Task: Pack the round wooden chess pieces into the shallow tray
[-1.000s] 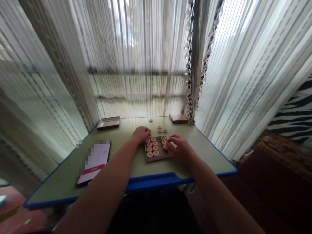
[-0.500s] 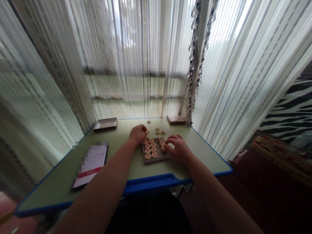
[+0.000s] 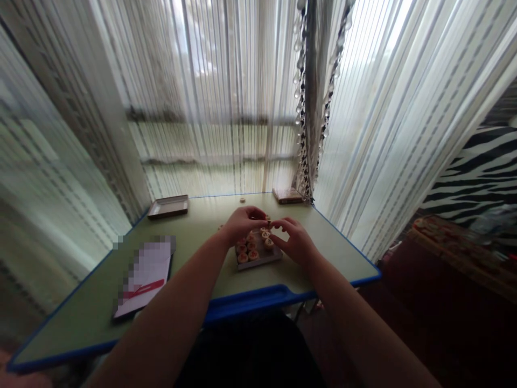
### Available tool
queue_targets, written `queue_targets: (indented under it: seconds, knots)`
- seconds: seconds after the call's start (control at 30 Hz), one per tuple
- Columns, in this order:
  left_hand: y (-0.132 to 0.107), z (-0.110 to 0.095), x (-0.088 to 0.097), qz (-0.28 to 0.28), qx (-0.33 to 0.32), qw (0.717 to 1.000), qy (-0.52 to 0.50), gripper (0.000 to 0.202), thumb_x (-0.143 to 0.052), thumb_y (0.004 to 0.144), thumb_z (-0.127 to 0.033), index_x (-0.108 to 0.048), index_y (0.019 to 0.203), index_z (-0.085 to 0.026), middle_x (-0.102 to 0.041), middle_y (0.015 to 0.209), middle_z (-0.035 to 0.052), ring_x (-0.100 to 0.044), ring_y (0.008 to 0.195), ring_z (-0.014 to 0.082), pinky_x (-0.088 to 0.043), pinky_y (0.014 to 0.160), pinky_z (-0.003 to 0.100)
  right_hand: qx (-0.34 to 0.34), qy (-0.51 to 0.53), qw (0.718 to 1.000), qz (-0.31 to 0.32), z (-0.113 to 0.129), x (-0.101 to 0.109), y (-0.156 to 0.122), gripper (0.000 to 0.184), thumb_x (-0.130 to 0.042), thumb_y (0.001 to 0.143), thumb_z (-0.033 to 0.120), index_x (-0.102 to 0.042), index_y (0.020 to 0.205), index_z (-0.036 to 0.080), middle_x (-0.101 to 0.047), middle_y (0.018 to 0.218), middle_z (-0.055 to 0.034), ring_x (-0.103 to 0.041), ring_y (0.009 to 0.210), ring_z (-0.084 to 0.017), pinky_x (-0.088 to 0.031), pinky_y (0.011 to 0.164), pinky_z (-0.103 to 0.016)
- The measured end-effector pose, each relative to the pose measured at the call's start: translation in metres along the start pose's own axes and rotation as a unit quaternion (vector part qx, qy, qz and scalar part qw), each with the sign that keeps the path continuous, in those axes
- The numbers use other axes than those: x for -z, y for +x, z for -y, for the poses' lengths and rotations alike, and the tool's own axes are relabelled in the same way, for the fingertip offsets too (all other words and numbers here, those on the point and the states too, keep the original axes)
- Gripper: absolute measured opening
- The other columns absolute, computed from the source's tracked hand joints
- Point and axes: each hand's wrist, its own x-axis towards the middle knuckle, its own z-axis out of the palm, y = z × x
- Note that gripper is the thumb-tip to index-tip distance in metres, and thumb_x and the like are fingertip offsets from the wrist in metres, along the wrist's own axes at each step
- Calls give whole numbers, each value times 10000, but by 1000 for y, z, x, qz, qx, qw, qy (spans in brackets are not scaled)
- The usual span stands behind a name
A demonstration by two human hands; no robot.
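Several round wooden Chinese chess pieces (image 3: pixel 252 255) with red characters stand in a shallow box (image 3: pixel 259 263) in front of me, partly covered by my hands. My left hand (image 3: pixel 244 223) is above the box's far side, its fingers closed on a chess piece (image 3: pixel 268 219). From the right, my right hand (image 3: pixel 297 240) meets it there. Its index fingertip reaches that same piece, while the thumb is spread apart, lower down. Below the right thumb, another chess piece (image 3: pixel 269 244) lies in the right part of the box.
One loose chess piece (image 3: pixel 242 200) lies near the table's far edge. A box lid (image 3: pixel 168 206) is at the back left, a flat box (image 3: pixel 287 195) at the back right. On the left lies a tablet (image 3: pixel 147 275), partly pixelated. The green table (image 3: pixel 331 258) has a blue rim.
My left hand has moved right from beside the box to over its far edge, bringing a chess piece. My right hand has let go of the piece in the box and lifted slightly.
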Motion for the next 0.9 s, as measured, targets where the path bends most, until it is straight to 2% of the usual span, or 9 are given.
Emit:
queue_targets:
  seconds: [0.1,0.3,0.5,0.7,0.9]
  knots:
    - [-2,-3,-1,11,17,1000,-9,254,-721,595,-275,-598,751,-118,-645,729,53,-600,687,134,-470,661,284,-3,3,1000,-9,0,0,0,194,-636,710,248,-600,898,215,-570,909,-44,-535,846,-174,-435,774,-319]
    - [-4,-6,-6,33,26,999,-12,241,-726,583,-264,-581,709,-118,-623,689,41,-578,646,120,-461,623,266,-16,13,1000,-15,6,1,0,103,-580,754,237,-611,845,199,-593,875,-46,-550,778,-154,-445,737,-294]
    - [-4,-9,-6,13,41,999,-32,251,-730,580,-259,-573,716,-116,-613,681,36,-576,632,112,-466,632,278,-23,10,999,-34,11,4,1,121,-581,740,215,-622,850,187,-621,862,-47,-537,707,-139,-454,704,-281]
    - [-6,-13,-7,31,46,998,-34,239,-713,600,-237,-607,773,-109,-632,734,51,-580,667,115,-457,654,272,-14,26,999,-45,8,4,1,120,-567,753,188,-635,851,190,-646,886,-42,-551,743,-142,-458,721,-274]
    - [-8,-15,-9,36,33,999,-16,246,-711,600,-263,-604,760,-109,-640,745,65,-587,687,133,-455,665,287,-17,19,999,-39,8,5,0,151,-601,741,264,-623,873,193,-630,883,-54,-552,795,-165,-456,706,-287]
